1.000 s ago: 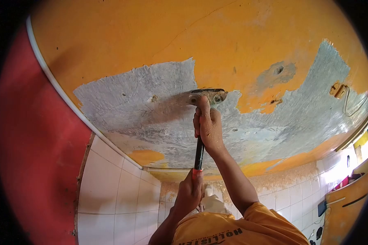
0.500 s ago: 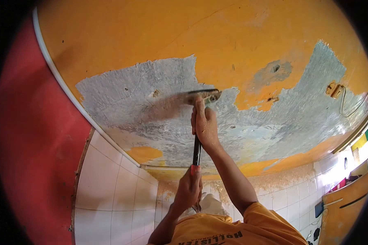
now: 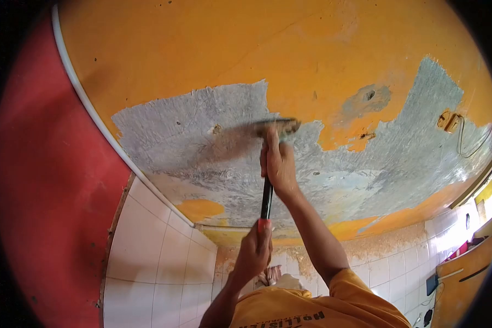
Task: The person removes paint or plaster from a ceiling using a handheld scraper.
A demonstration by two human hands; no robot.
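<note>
Head view: right hand [image 3: 279, 167] grips a scraper [image 3: 267, 201], seemingly stiff and light, behind its far blade [image 3: 279, 121]; left hand [image 3: 253, 252] clasps the near red grip [image 3: 264, 225], likely the surest hold.

I stand in a room under renovation, apparently domestic: orange wall [image 3: 202, 44] part-stripped, debris [image 3: 366, 249] edging white floor tiles [image 3: 136, 235], wired electrical box [image 3: 450, 122].

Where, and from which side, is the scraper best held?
Probably by the scraper's black shaft, between the left grip and right grip, coming from the left: that slim, straight stretch is exposed, while the right forearm slants past the other side.
</note>
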